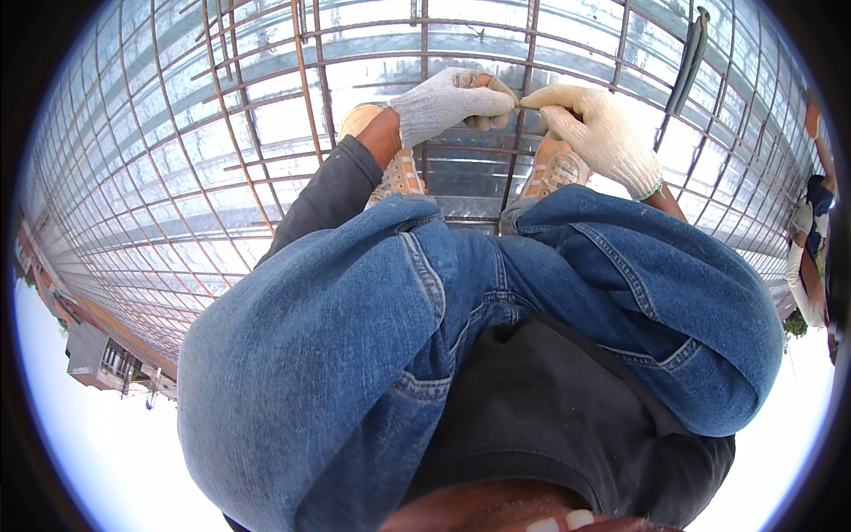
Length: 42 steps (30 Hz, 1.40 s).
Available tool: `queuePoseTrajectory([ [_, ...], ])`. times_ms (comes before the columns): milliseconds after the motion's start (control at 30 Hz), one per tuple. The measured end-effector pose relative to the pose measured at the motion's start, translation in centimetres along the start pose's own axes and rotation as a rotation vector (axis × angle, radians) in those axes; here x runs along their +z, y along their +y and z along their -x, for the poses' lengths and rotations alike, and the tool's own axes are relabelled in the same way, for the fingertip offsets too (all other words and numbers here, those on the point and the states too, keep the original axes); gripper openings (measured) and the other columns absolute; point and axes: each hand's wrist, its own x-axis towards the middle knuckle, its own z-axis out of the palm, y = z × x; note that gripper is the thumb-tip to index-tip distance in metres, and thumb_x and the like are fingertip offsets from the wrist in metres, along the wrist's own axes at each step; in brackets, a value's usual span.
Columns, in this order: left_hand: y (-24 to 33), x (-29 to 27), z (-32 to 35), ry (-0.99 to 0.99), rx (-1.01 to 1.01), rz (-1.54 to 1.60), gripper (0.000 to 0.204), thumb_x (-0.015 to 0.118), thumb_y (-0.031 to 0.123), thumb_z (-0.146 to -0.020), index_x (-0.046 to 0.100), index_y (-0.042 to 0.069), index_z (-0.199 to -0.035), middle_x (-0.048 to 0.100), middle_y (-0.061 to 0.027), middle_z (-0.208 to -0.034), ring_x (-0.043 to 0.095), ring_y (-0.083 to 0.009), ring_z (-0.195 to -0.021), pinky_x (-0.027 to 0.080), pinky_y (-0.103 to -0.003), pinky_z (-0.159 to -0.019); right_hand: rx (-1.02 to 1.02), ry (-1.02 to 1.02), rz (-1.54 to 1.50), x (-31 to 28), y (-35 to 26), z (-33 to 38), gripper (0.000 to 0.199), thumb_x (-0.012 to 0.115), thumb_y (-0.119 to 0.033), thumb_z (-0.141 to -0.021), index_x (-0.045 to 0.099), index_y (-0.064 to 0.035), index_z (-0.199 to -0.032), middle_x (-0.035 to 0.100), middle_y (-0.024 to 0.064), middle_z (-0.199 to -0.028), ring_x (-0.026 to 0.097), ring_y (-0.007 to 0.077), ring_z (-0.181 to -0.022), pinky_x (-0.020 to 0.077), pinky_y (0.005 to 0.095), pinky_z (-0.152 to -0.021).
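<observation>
My left hand (pixel 450 106), in a pale grey knit work glove, has its fingers curled in a pinch above the steel rebar grid (pixel 428 43). From the right comes my right hand (pixel 603 133), in a cream knit glove with a green-edged cuff, thumb and forefinger pressed together. The fingertips of both hands meet beside a rebar crossing. Whatever they pinch is too small or too hidden to make out. Below the hands are my tan shoes (pixel 554 168), one on each side, and between them lies ribbed shiny metal sheeting (pixel 465 182).
A long dark grey object (pixel 688 66) lies across the bars at the upper right. Another person (pixel 808 239) shows at the far right edge. The grid spreads over metal decking far to the left, with a grey building (pixel 97 356) beyond. My bent knees in blue jeans (pixel 337 328) fill the lower middle.
</observation>
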Motion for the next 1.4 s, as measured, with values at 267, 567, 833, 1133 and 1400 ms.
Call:
queuePoseTrajectory([
  [267,-0.2,0.5,0.2,-0.072,-0.047,-0.072,0.034,0.076,0.036,-0.107,0.083,0.007,-0.124,0.080,-0.0074,-0.101,0.074,-0.0135,-0.092,0.059,-0.033,-0.083,-0.009,-0.116,0.151,-0.7,-1.0,0.8,0.031,0.065,-0.023,-0.111,0.081,-0.0082,-0.133,0.084,0.0163,-0.113,0.080,0.0260,-0.095,0.0644,0.0395,-0.088],
  [567,1.5,3.1,-0.9,0.343,0.458,-1.112,0.025,0.081,0.034,-0.097,0.085,0.019,-0.117,0.082,-0.0056,-0.112,0.075,-0.0234,-0.108,0.054,-0.045,-0.102,-0.011,0.139,0.220,2.1,-0.4,1.3,0.035,0.068,-0.025,-0.109,0.079,-0.0070,-0.137,0.083,0.0183,-0.120,0.082,0.0322,-0.104,0.0648,0.0438,-0.095],
  [833,-0.5,2.0,0.0,0.665,0.556,-1.163,0.036,0.085,0.032,-0.092,0.081,0.019,-0.124,0.079,-0.0037,-0.124,0.072,-0.0268,-0.118,0.049,-0.048,-0.108,-0.108,0.163,0.520,4.5,2.2,-0.4,0.027,0.065,-0.013,-0.106,0.072,-0.0035,-0.131,0.078,0.0181,-0.094,0.080,0.0343,-0.085,0.0648,0.0484,-0.075],
  [1133,-1.8,1.4,0.4,0.669,0.518,-1.118,0.026,0.083,0.028,-0.094,0.084,0.017,-0.118,0.082,-0.0036,-0.120,0.073,-0.0267,-0.117,0.048,-0.047,-0.107,-0.080,0.003,0.646,4.2,0.0,-0.7,0.030,0.069,-0.012,-0.103,0.071,-0.0043,-0.133,0.079,0.0186,-0.096,0.081,0.0347,-0.089,0.0656,0.0469,-0.074],
  [1400,-1.1,1.4,0.7,0.642,0.498,-1.092,0.025,0.082,0.028,-0.095,0.084,0.016,-0.116,0.082,-0.0043,-0.117,0.073,-0.0274,-0.115,0.048,-0.048,-0.106,-0.265,0.068,0.745,4.2,-0.8,-0.7,0.019,0.071,-0.011,-0.099,0.072,-0.0031,-0.116,0.077,0.0184,-0.088,0.081,0.0369,-0.083,0.0649,0.0490,-0.068],
])
